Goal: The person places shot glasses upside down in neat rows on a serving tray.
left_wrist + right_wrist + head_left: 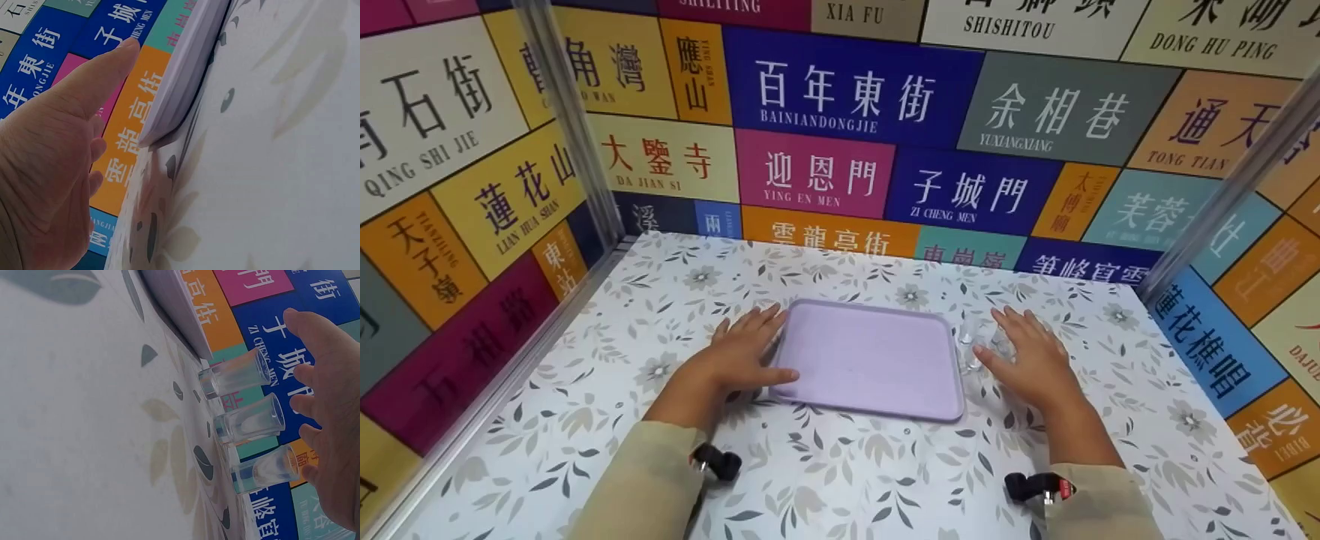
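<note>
A shallow lilac tray (870,360) with a raised rim lies on the table. My left hand (746,352) is at its left edge, fingers extended and thumb reaching over the rim; whether it touches the tray I cannot tell. To the right of the tray stand three small clear shot glasses, upright in a row: one nearest the tray (236,376), a middle glass (250,421) and a far glass (265,469). My right hand (1027,360) hovers beside and over them with fingers spread, gripping nothing. In the head view it partly hides the glasses.
A floral-patterned cloth (855,480) covers the table. Panels with coloured street-name signs (847,90) rise behind the table and along both sides. Metal posts (577,120) stand at the back corners. A small black camera (718,461) sits on each wrist.
</note>
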Available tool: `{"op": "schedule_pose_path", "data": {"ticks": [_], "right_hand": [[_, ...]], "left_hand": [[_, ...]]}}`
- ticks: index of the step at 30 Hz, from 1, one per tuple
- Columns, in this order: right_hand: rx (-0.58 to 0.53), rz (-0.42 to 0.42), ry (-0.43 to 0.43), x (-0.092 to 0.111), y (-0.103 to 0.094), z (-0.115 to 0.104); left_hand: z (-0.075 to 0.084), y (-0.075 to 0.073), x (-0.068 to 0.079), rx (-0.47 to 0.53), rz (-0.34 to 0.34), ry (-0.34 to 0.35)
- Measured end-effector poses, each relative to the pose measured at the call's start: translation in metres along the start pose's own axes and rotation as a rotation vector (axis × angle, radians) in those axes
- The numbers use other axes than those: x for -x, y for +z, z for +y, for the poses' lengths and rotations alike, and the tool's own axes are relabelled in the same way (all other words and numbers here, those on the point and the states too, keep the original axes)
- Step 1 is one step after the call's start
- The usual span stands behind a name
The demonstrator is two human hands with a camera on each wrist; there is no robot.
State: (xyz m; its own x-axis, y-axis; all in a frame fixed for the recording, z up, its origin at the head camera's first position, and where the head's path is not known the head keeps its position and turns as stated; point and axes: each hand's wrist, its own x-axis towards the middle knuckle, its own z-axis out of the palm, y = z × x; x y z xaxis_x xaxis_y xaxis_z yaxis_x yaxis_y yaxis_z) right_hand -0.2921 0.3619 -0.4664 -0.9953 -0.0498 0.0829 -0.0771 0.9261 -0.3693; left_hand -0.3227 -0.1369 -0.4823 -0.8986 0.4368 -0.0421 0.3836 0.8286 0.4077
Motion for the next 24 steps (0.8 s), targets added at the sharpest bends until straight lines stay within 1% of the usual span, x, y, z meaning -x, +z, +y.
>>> {"op": "schedule_pose_path", "data": {"ticks": [8,13,16,21,24], "right_hand": [[0.003,0.007,-0.008,0.007,-0.002,0.01],[-0.013,0.014,0.016,0.01,-0.003,0.014],[-0.037,0.027,0.02,0.01,-0.004,0.015],[-0.084,0.045,0.001,0.004,-0.006,0.016],[-0.114,0.041,0.015,0.003,-0.008,0.018]], "left_hand": [[0.007,0.002,-0.004,0.038,-0.086,0.003],[0.008,0.002,-0.004,0.046,-0.151,0.01],[0.006,0.001,-0.001,0.039,-0.164,0.011],[0.001,0.002,0.005,0.039,-0.16,-0.009],[-0.001,0.003,0.005,0.049,-0.169,-0.023]]}}
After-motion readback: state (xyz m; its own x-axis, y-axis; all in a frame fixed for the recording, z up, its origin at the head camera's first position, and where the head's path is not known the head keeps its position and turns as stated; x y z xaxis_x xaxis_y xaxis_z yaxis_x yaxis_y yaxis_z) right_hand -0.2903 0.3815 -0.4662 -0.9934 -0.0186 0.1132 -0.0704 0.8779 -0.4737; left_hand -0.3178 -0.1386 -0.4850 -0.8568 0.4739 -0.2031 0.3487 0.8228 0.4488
